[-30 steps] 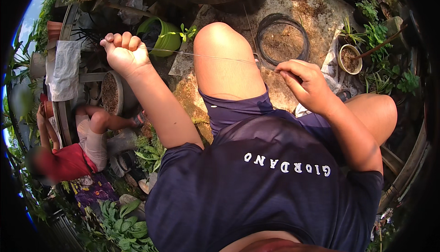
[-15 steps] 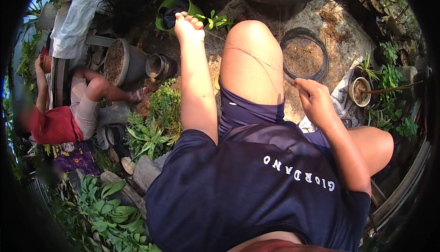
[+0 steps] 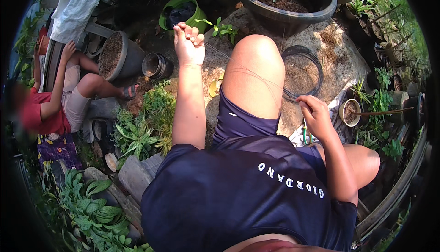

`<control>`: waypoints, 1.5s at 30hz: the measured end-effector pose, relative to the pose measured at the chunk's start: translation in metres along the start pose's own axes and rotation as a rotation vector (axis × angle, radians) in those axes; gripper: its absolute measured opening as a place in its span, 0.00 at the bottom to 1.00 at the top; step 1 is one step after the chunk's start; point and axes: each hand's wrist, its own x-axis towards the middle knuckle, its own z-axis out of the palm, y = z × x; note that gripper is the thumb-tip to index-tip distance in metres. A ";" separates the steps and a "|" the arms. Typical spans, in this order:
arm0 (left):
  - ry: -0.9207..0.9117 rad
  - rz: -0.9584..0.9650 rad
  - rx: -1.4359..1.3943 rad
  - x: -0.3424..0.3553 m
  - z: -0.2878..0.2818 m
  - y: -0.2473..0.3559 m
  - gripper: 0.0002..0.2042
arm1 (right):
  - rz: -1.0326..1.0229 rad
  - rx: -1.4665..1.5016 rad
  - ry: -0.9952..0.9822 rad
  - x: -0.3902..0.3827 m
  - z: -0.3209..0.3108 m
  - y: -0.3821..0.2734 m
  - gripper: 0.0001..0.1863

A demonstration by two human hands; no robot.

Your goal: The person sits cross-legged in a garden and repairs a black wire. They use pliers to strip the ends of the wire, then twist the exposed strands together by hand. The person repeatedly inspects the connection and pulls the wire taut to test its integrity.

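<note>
My left hand [image 3: 189, 45] is raised in front of the green pot, thumb and fingers closed on the end of a thin wire [image 3: 250, 72]. The strands run slantwise over my bare knee and thigh toward my right hand [image 3: 317, 118]. That hand is closed in a pinch on the wire, just below a loose coil of dark wire [image 3: 319, 75]. The coil lies on the sunlit ground beyond my right hand. Exactly how the strands join the coil is hard to make out.
A large black basin [image 3: 293, 17] with soil stands ahead. Left are a green pot [image 3: 200, 16], a grey soil-filled pot [image 3: 130, 59] and a seated person in a red shirt [image 3: 48, 110]. A small pot [image 3: 342, 113] with a stick stands right. Leafy plants [image 3: 91, 201] grow at lower left.
The whole view has shifted a little, so things sit lower in it. My left fingers have uncurled slightly around the wire. The seated person's one arm has come up near the knee.
</note>
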 end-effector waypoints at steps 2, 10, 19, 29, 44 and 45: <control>0.000 0.007 -0.026 0.006 0.002 0.007 0.13 | -0.180 -0.066 0.039 0.000 0.001 0.014 0.09; 0.143 0.093 0.108 0.010 -0.028 0.035 0.15 | -0.337 -0.252 0.178 0.000 -0.005 0.033 0.10; 0.355 0.061 0.180 0.017 -0.051 0.037 0.17 | -0.177 -0.284 0.167 0.007 -0.005 0.017 0.09; 0.302 0.085 0.270 0.010 -0.070 0.045 0.16 | -0.193 -0.039 0.204 0.013 -0.025 0.029 0.06; 0.481 0.158 0.623 0.008 -0.050 0.061 0.16 | -0.539 -0.595 0.263 0.010 -0.014 0.046 0.22; 0.513 0.163 0.688 0.010 -0.048 0.059 0.16 | -0.537 -0.589 0.254 0.009 -0.012 0.046 0.22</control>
